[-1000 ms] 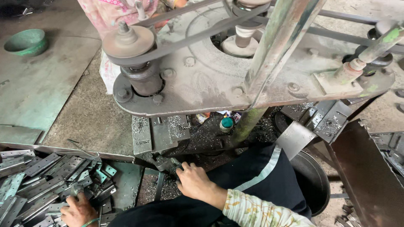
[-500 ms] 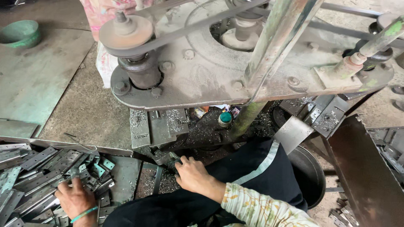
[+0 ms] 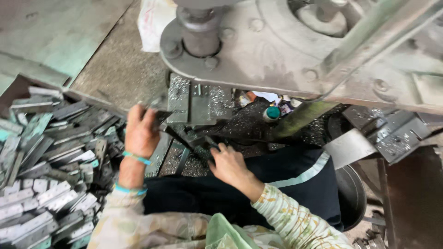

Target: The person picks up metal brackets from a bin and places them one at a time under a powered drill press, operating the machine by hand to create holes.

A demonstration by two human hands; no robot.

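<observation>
We are sitting low before a heavy grey press (image 3: 295,50), looking down at our hands. Our left hand (image 3: 140,131) is lifting a flat metal strip (image 3: 157,107) off the heap; the fingers are curled around it, though blur is hiding the exact grip. The strip's long axis is running roughly left to right, pointing toward the perforated plate (image 3: 179,97) lying just beside it under the press. Our right hand (image 3: 230,163) is resting lower, near our lap, fingers pinching a small dark piece (image 3: 210,142) on the chip-strewn bed. The left hand is the nearer one to the plate. The pile of strips (image 3: 50,161) is lying to our left: thin, rectangular, dull grey steel with patches of green paint, stacked crookedly. A green-capped bottle (image 3: 272,113) is standing farther back, under the press.
</observation>
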